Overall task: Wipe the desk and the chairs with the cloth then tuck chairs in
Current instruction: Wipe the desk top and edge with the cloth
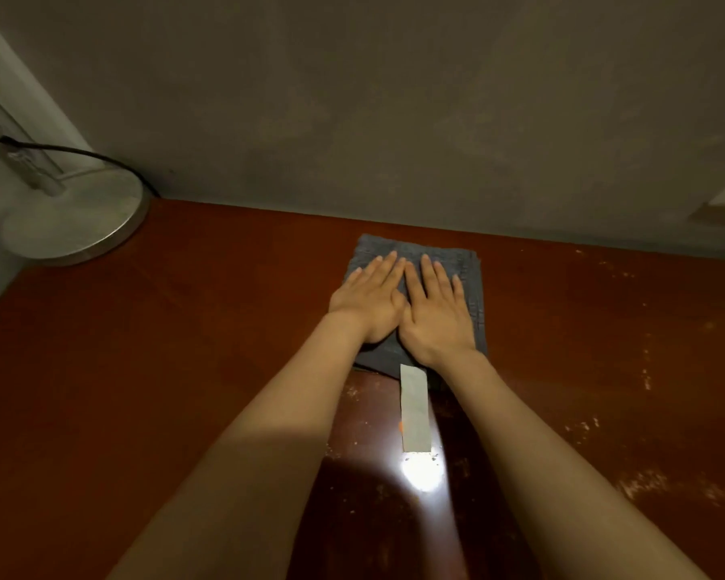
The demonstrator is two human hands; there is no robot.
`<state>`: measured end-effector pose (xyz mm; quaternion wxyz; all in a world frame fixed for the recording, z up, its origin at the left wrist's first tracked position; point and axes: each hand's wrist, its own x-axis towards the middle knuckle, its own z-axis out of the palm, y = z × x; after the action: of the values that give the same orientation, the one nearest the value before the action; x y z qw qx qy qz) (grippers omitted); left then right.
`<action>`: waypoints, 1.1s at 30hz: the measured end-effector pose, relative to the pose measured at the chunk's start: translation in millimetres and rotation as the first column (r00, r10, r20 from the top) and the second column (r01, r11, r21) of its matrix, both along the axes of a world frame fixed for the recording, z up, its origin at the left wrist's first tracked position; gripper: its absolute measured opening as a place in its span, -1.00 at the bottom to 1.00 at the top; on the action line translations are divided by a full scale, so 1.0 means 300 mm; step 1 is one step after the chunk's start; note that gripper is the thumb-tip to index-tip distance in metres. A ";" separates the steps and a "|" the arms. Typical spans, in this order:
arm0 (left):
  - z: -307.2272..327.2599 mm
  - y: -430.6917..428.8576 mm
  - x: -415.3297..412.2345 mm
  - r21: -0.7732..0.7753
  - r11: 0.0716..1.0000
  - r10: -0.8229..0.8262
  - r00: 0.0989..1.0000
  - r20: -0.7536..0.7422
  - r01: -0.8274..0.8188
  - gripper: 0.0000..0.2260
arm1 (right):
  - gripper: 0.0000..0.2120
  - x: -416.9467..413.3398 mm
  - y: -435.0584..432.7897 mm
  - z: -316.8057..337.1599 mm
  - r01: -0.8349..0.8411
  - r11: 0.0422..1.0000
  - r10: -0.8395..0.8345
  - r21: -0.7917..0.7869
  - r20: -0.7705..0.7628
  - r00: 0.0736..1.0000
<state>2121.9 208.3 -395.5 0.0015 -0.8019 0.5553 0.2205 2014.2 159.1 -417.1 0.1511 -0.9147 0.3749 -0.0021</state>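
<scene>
My left hand (369, 301) and right hand (438, 316): bare, nails short. Forearms (264, 445) bare as far as seen.

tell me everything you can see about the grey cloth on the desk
The cloth is dark grey with a towel-like texture, laid as a rough rectangle. It lies flat on the reddish-brown desk, close to the wall. The left hand and right hand press on it side by side, fingers straight, covering its middle. A long white label sticks out from its near edge onto the desk.
</scene>
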 end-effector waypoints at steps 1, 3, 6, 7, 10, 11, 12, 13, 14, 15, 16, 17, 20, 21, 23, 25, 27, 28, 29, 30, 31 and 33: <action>0.004 0.020 0.025 0.014 1.000 0.006 1.000 -0.003 -0.006 -0.52 | -0.47 0.026 0.017 -0.001 -0.014 1.000 0.014 0.007 0.006 1.000; 0.014 0.059 0.067 0.036 0.999 0.021 1.000 -0.019 -0.020 -0.52 | -0.47 0.069 0.048 -0.002 -0.040 0.999 0.040 0.011 0.014 0.999; 0.028 0.107 0.118 0.071 0.997 0.037 0.998 -0.054 -0.033 -0.52 | -0.47 0.115 0.087 -0.003 -0.075 0.997 0.075 -0.001 0.020 0.997; 0.031 0.121 0.133 0.079 0.996 0.043 0.997 -0.064 -0.037 -0.52 | -0.47 0.129 0.099 -0.003 -0.086 0.996 0.086 -0.005 0.017 0.996; 0.031 0.153 0.154 0.082 0.996 0.053 0.995 -0.082 -0.047 -0.52 | -0.46 0.151 0.122 -0.002 -0.102 0.995 0.102 -0.011 0.003 0.995; 0.027 0.162 0.157 0.074 0.996 0.055 0.995 -0.080 -0.049 -0.52 | -0.47 0.157 0.129 -0.002 -0.101 0.995 0.101 -0.011 -0.001 0.995; 0.022 0.173 0.159 0.063 0.997 0.056 0.996 -0.075 -0.051 -0.53 | -0.47 0.161 0.136 -0.003 -0.098 0.995 0.098 -0.010 -0.003 0.995; 0.016 0.184 0.159 0.047 0.997 0.057 0.996 -0.069 -0.054 -0.53 | -0.47 0.164 0.144 -0.004 -0.096 0.995 0.096 -0.010 -0.005 0.995; 0.008 0.196 0.157 0.028 0.998 0.060 0.996 -0.065 -0.059 -0.53 | -0.46 0.166 0.151 -0.006 -0.096 0.995 0.096 -0.011 -0.007 0.995; 0.000 0.210 0.154 0.008 0.998 0.066 0.996 -0.060 -0.065 -0.53 | -0.46 0.166 0.158 -0.008 -0.100 0.995 0.100 -0.016 -0.010 0.995; -0.008 0.224 0.148 -0.010 0.997 0.072 0.996 -0.051 -0.073 -0.53 | -0.46 0.165 0.167 -0.010 -0.102 0.995 0.102 -0.020 -0.010 0.995; -0.017 0.236 0.142 -0.028 0.996 0.079 0.996 -0.039 -0.080 -0.53 | -0.46 0.161 0.175 -0.013 -0.103 0.994 0.103 -0.022 -0.009 0.995; -0.029 0.268 0.132 -0.062 0.995 0.079 0.997 -0.020 -0.080 -0.53 | -0.47 0.149 0.205 -0.013 -0.095 0.995 0.095 -0.020 -0.001 0.995; -0.031 0.276 0.129 -0.064 0.995 0.076 0.997 -0.021 -0.077 -0.53 | -0.47 0.145 0.217 -0.012 -0.092 0.996 0.092 -0.018 -0.002 0.996; -0.033 0.297 0.123 -0.065 0.996 0.065 0.998 -0.016 -0.066 -0.53 | -0.47 0.133 0.245 -0.010 -0.078 0.997 0.078 -0.015 0.000 0.997; -0.036 0.321 0.112 -0.067 0.996 0.056 0.998 -0.016 -0.056 -0.53 | -0.47 0.117 0.272 -0.010 -0.069 0.998 0.069 -0.010 0.001 0.998; -0.037 0.351 0.092 -0.063 0.997 0.042 0.999 -0.020 -0.043 -0.53 | -0.47 0.092 0.305 -0.011 -0.063 0.998 0.063 0.000 -0.008 0.998; -0.037 0.367 0.081 -0.062 0.997 0.038 0.999 -0.020 -0.039 -0.53 | -0.47 0.079 0.322 -0.011 -0.062 0.998 0.063 0.005 -0.011 0.998; -0.038 0.380 0.070 -0.063 0.997 0.037 0.999 -0.018 -0.038 -0.53 | -0.47 0.069 0.336 -0.011 -0.063 0.998 0.063 0.008 -0.011 0.998; -0.038 0.394 0.059 -0.064 0.997 0.038 0.999 -0.019 -0.039 -0.53 | -0.47 0.057 0.349 -0.010 -0.063 0.998 0.063 0.010 -0.011 0.998; -0.038 0.407 0.048 -0.064 0.997 0.041 0.999 -0.020 -0.042 -0.53 | -0.47 0.046 0.361 -0.010 -0.064 0.998 0.064 0.013 -0.011 0.998; -0.039 0.435 0.019 -0.059 0.997 0.048 0.999 -0.022 -0.050 -0.53 | -0.47 0.019 0.385 -0.010 -0.074 0.997 0.074 0.016 -0.015 0.997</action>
<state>2127.7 338.8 -407.2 -0.0335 -0.8127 0.5417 0.2119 2019.9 274.6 -420.0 0.1554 -0.9267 0.3418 0.0135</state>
